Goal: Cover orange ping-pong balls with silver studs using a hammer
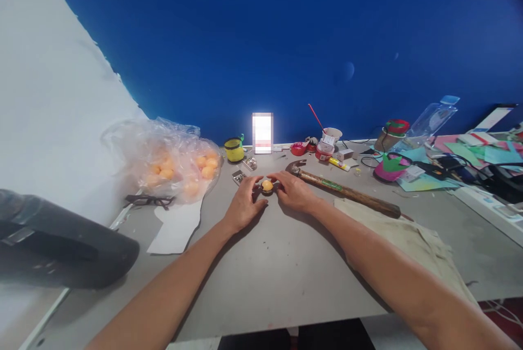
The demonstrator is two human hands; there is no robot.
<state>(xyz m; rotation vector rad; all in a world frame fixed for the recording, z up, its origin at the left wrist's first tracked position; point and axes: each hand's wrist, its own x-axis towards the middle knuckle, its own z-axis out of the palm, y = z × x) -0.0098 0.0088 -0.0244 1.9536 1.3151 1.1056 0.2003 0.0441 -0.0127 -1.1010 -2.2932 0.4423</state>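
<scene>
A small orange ball (267, 185) sits in a dark ring-shaped base on the grey table, between my two hands. My left hand (246, 203) curves around its left side, thumb and fingers apart. On the other side my right hand (295, 191) reaches in with bent fingers, its fingertips just off the ball. A narrow gap shows between each hand and the ball, so neither appears to grip it. Close behind my left hand lies a small tray of tiny metallic pieces (238, 177). A claw hammer (347, 192) with a wooden handle rests beyond my right forearm.
Clear plastic bags of orange balls (165, 167) lie at left, near eyeglasses (150, 200) and white paper (175, 227). A large dark cylinder (61, 241) juts in from the left. A beige cloth (392, 235) lies right; a glue tube (339, 164) and a clear bottle (433, 118) are farther back.
</scene>
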